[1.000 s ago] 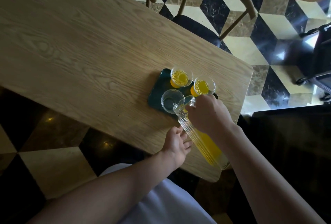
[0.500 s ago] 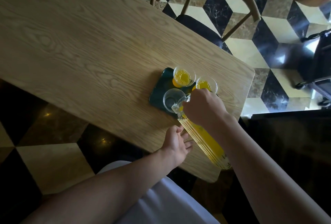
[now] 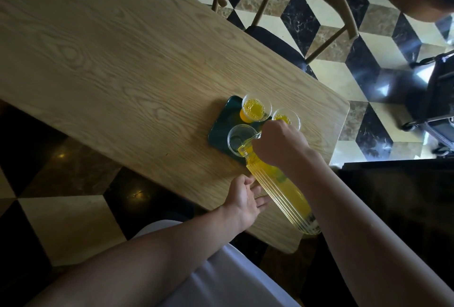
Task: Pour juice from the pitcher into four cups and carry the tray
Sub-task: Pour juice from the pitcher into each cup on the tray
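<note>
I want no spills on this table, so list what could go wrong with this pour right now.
1. The pitcher is tilted steeply, its spout at the rim of the nearly empty cup; the light cup might tip or overflow.
2. Only the right hand holds the pitcher; the left hand lies open beside it, so a slip would go unchecked.
3. The tray sits near the table corner.

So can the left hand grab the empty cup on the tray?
Probably yes. The left hand is open and holds nothing, but the tilted pitcher and the right hand crowd the near side of the empty cup, so it must reach around.
</note>
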